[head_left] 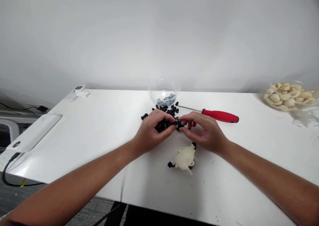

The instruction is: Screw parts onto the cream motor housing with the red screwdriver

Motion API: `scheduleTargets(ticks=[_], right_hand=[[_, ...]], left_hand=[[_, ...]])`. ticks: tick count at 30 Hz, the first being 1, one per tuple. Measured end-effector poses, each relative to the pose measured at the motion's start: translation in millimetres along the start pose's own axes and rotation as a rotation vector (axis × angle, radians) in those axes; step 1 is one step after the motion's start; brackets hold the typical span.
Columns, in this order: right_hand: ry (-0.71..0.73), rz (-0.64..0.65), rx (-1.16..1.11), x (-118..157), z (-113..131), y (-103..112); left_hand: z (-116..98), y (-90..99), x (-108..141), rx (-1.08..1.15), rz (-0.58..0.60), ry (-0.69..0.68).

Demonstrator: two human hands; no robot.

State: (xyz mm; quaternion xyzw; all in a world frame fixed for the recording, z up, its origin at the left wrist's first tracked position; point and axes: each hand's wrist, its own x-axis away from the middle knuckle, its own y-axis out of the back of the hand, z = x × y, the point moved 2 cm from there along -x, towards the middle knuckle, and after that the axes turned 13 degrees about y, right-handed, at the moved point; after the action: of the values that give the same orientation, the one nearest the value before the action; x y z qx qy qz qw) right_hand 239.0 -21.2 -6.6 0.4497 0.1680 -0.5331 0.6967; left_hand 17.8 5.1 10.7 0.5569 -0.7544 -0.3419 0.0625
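My left hand [154, 129] and my right hand [203, 129] meet over the middle of the table, thumbs and fingertips pinched on a small black part [178, 123] between them. Its exact shape is too small to make out. A pile of small black parts [171, 111] lies just behind and partly under my left hand. Nearer to me rests a cream-coloured plastic piece [184, 158] with black ends attached. Behind my right hand lies a screwdriver [220, 115] with a red handle, its shaft pointing left toward the pile.
A clear bowl of screws [165, 100] stands by the wall. At the back right is a clear bowl of cream-coloured pieces [286, 98], beside a crumpled plastic bag [306, 116]. A white device [37, 131] and a remote control [74, 93] lie on the left of the white table [94, 126].
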Motion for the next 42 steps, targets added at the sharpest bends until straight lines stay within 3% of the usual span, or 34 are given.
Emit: scheduleTargets(ticks=[10,15,31,42], right_hand=[[-0.003,-0.006,-0.007,1.4,-0.1,-0.4],[-0.012,-0.008,-0.008,1.6,-0.7,0.0],[0.019,0.026,0.045,-2.5,0.9,-0.3],[0.051,0.094,0.106,-2.0,1.6,-1.8]], left_hand=[[5.7,8.5,-7.8,-0.093,-0.154,0.143],[9.7,8.7,-8.8,-0.056,-0.152,0.169],[-6.6,-0.4,-1.1,-0.101,-0.025,-0.213],[-6.4,-1.0,1.4,-0.157,0.01,-0.221]])
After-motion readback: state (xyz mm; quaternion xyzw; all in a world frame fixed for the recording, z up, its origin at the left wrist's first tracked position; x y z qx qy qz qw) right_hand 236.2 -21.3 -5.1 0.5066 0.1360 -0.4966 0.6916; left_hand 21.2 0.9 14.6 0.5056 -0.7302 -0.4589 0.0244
